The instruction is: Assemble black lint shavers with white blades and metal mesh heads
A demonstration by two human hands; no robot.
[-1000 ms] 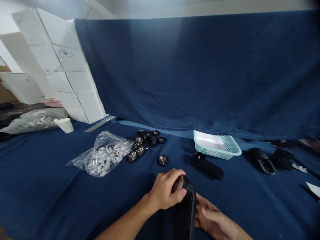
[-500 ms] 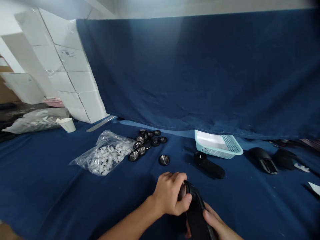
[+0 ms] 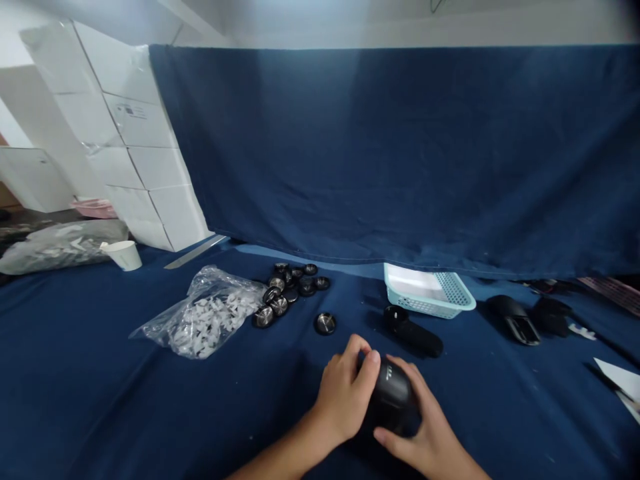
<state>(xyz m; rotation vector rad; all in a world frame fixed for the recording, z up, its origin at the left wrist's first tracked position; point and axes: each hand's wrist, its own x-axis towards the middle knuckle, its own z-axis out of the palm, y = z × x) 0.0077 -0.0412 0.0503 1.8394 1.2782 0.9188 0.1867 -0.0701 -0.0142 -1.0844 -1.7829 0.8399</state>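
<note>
Both of my hands hold a black rounded device (image 3: 393,388) with small white marks on its top, low in the middle of the view. My left hand (image 3: 345,395) grips its left end, thumb and fingers closed on it. Around the right side curls my right hand (image 3: 429,430), its thumb at the near edge and fingers along the far side. The device's underside is hidden. Just beyond lies a single round black part with a shiny metal face (image 3: 325,323). To its right rests a black device with a handle and a round cup-like end (image 3: 414,332).
Several round black parts (image 3: 278,305) lie beside a clear bag of small white pieces (image 3: 215,320). A light blue basket (image 3: 457,293) stands at the back. Black housings (image 3: 513,319) lie right; a paper cup (image 3: 124,255) and stacked white boxes (image 3: 150,160) stand left.
The black device has turned in my hands, so its rounded, marked top now shows instead of its long side. My right hand has moved up around it. The view has shifted slightly.
</note>
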